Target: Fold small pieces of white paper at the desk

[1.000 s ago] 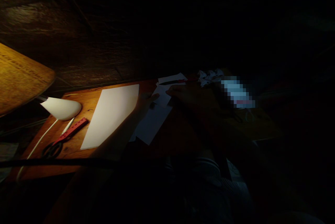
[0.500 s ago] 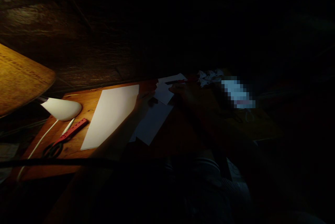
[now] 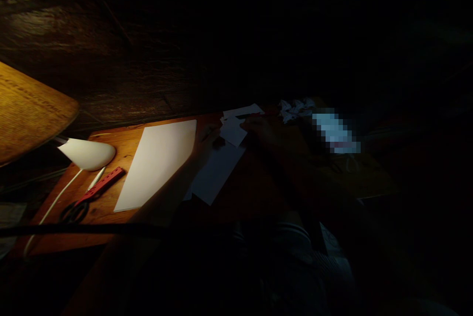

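A small white piece of paper (image 3: 233,132) is held up between my two hands, its lower corner pointing toward me. My left hand (image 3: 209,140) is closed at its left edge, fingers curled and partly lost in shadow. At its upper right edge, my right hand (image 3: 259,130) pinches the paper; the fingers are very dim. Under the hands lies a larger white sheet (image 3: 218,175) on the wooden table (image 3: 99,146). Further strips of white paper (image 3: 244,110) lie just behind the hands.
To the left is a stack of white paper (image 3: 158,163). Scissors (image 3: 76,211), a red perforated bar (image 3: 101,185) and a white lamp (image 3: 90,154) with its cord are further left. Folded paper pieces (image 3: 295,109) sit at the back right, beside a bright pixelated object (image 3: 335,131).
The small paper has shifted slightly right and tilted a little. My left hand's fingers have curled and changed position at its edge; my right hand has moved slightly right.
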Action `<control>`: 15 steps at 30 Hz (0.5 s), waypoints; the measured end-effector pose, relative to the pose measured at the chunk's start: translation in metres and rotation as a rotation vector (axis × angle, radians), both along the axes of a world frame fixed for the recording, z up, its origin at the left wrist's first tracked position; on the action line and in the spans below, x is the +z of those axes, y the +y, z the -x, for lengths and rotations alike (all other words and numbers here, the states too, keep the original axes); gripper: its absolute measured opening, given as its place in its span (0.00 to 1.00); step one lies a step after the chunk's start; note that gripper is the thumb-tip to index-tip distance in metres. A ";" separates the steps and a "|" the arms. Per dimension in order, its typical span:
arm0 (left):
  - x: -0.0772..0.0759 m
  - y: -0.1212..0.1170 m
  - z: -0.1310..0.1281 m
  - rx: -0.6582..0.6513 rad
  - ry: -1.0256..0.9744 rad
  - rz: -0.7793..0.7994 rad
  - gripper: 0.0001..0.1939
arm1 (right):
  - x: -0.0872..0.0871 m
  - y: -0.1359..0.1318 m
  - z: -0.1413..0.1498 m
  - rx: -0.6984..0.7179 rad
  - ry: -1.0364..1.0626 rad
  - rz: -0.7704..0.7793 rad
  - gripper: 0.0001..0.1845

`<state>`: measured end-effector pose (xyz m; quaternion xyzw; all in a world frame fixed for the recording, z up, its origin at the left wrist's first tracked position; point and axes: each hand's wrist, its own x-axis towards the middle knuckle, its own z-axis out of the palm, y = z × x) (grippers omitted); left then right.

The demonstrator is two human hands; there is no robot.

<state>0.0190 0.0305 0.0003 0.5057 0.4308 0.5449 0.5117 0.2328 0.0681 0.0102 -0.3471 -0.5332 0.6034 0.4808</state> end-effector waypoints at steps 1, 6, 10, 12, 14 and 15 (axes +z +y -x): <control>0.000 -0.001 -0.001 -0.002 0.026 -0.010 0.21 | 0.000 0.000 0.000 0.007 -0.016 -0.001 0.23; 0.000 -0.005 -0.004 0.005 0.106 -0.068 0.28 | 0.000 0.000 0.000 -0.002 -0.071 -0.044 0.29; -0.004 0.000 -0.003 -0.081 0.121 -0.123 0.34 | 0.005 -0.005 0.000 0.000 -0.126 -0.044 0.31; -0.005 0.002 -0.004 -0.134 0.146 -0.158 0.43 | 0.009 -0.008 0.001 -0.004 -0.153 -0.056 0.32; -0.004 0.001 -0.006 -0.146 0.202 -0.169 0.48 | 0.012 -0.011 0.002 -0.004 -0.178 -0.068 0.33; -0.003 0.000 -0.007 -0.129 0.231 -0.165 0.49 | 0.013 -0.012 0.003 -0.003 -0.195 -0.072 0.33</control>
